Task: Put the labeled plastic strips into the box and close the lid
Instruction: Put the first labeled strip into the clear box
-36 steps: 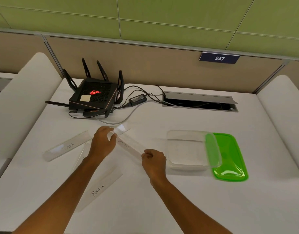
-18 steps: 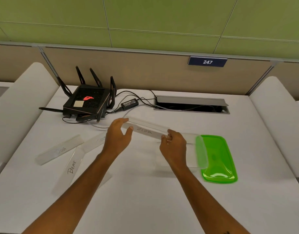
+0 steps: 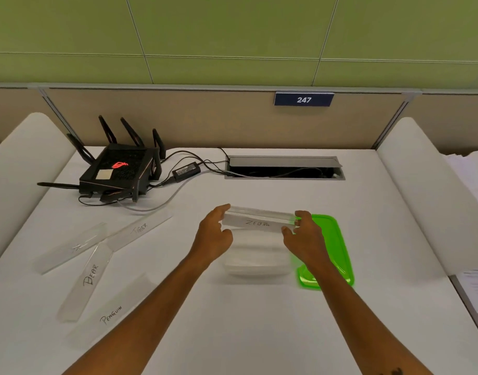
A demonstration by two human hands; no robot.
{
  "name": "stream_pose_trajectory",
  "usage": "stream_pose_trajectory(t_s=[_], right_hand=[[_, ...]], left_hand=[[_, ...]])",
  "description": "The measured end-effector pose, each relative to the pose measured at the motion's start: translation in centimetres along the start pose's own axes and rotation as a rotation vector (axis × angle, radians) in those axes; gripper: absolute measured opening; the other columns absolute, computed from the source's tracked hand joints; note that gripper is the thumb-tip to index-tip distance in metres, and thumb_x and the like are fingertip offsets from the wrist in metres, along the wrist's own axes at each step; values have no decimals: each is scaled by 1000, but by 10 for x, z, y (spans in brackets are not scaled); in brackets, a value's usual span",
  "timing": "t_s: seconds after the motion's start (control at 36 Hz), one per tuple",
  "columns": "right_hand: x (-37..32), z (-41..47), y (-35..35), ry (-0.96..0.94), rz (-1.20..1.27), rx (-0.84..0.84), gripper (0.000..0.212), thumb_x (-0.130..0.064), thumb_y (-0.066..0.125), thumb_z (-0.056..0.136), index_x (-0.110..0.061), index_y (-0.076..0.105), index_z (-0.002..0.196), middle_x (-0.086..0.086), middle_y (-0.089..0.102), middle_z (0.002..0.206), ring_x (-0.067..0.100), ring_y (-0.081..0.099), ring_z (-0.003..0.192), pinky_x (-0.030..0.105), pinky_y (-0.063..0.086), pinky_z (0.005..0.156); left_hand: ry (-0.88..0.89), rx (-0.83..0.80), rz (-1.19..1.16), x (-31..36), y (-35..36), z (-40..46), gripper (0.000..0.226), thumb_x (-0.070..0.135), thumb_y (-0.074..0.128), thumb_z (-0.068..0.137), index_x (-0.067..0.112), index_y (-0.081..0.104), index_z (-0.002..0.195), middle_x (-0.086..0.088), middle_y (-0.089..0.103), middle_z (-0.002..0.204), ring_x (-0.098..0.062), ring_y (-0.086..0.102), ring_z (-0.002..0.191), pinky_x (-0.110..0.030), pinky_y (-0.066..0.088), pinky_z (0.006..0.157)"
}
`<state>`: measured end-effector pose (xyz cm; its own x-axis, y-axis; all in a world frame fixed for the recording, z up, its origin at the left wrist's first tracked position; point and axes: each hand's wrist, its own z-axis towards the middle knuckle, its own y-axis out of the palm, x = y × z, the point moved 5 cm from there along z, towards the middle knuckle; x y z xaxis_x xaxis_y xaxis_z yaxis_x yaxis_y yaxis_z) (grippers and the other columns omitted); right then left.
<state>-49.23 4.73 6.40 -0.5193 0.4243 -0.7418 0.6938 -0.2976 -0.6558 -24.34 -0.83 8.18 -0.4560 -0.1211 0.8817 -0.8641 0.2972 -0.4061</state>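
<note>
The left hand [image 3: 214,234] and right hand [image 3: 304,235] pinched opposite ends of the clear, flat ZEBRA strip [image 3: 258,223], spanning level between them above the box [image 3: 255,262].

Bare forearms, dark mark on right forearm [image 3: 393,371].

ZEBRA strip [image 3: 258,222] level above open clear box [image 3: 255,263]; green lid [image 3: 332,250] beside; four strips [image 3: 93,277] left.

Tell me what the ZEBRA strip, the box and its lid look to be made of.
ZEBRA strip: clear rigid plastic, likely acrylic; the table shows through and its edges glint.
Box: thin, cloudy, see-through plastic, so faint that its walls barely show.
Lid: glossy, translucent bright green plastic, probably flexible; highlights run along its raised rim.
</note>
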Motion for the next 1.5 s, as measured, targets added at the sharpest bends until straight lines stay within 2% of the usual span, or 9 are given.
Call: stream_pose_trajectory(t_s=[0.17, 0.25, 0.39, 0.58, 0.72, 1.03, 1.19, 1.31, 1.5], right_hand=[[20, 11, -3, 57, 48, -98, 55, -27, 72, 87, -20, 50, 138, 7, 65, 125, 24, 65, 105, 41, 55, 94], [25, 15, -3, 62, 56, -135, 54, -25, 73, 88, -19, 51, 137, 7, 65, 126, 24, 66, 108, 39, 54, 93], [29, 24, 2, 58, 48, -187, 48, -22, 74, 88, -15, 56, 131, 8, 66, 122, 23, 65, 107, 35, 53, 91], [30, 33, 11, 106, 56, -279, 38, -21, 70, 88, -15, 58, 124, 6, 66, 102, 30, 72, 69, 46, 61, 72], [28, 27, 22, 179, 92, -386, 45, -21, 69, 89, -14, 53, 131, 1, 64, 79, 18, 67, 45, 28, 53, 43], [35, 18, 45, 275, 150, -440, 61, -22, 68, 91, -9, 43, 145, 15, 66, 119, 19, 65, 47, 29, 54, 43], [36, 13, 48, 280, 135, -414, 59, -22, 67, 90, -10, 46, 143, 6, 68, 94, 17, 65, 45, 28, 53, 43], [37, 13, 49, 277, 111, -402, 58, -22, 67, 89, -10, 47, 142, 7, 70, 96, 17, 66, 45, 30, 56, 45], [36, 14, 50, 290, 114, -378, 57, -20, 65, 89, -7, 48, 142, 7, 70, 93, 18, 68, 46, 35, 61, 50]], left_hand=[[-100, -27, -11, -8, 14, 1, 74, -8, 49, 85, 30, 49, 148, 1, 53, 148, -16, 47, 141, -22, 44, 96], [-126, -33, -3, -12, 18, 4, 72, -8, 50, 86, 30, 49, 148, 2, 55, 144, -14, 48, 137, -11, 44, 77], [-195, -43, 5, -19, 24, 13, 67, -4, 51, 88, 31, 53, 145, 3, 58, 128, -9, 61, 110, -14, 45, 67], [-256, -90, 96, -27, 32, 25, 66, -1, 61, 86, 30, 54, 143, 4, 52, 128, -15, 64, 103, -21, 52, 76], [-313, -150, 111, -33, 41, 29, 69, 0, 64, 83, 24, 51, 146, -5, 63, 117, -19, 64, 87, -26, 54, 75], [-403, -174, 118, -36, 55, 32, 68, -1, 53, 89, 20, 40, 152, -13, 71, 116, -25, 71, 102, -33, 60, 89], [-407, -179, 106, -35, 58, 31, 64, -1, 47, 91, 18, 40, 151, -10, 71, 110, -20, 74, 95, -33, 61, 87], [-412, -193, 104, -33, 59, 29, 65, -1, 45, 90, 16, 39, 152, -11, 69, 119, -15, 76, 86, -29, 61, 76], [-441, -177, 59, -36, 60, 28, 69, 1, 49, 88, 17, 39, 155, -9, 69, 117, -17, 73, 96, -32, 61, 86]])
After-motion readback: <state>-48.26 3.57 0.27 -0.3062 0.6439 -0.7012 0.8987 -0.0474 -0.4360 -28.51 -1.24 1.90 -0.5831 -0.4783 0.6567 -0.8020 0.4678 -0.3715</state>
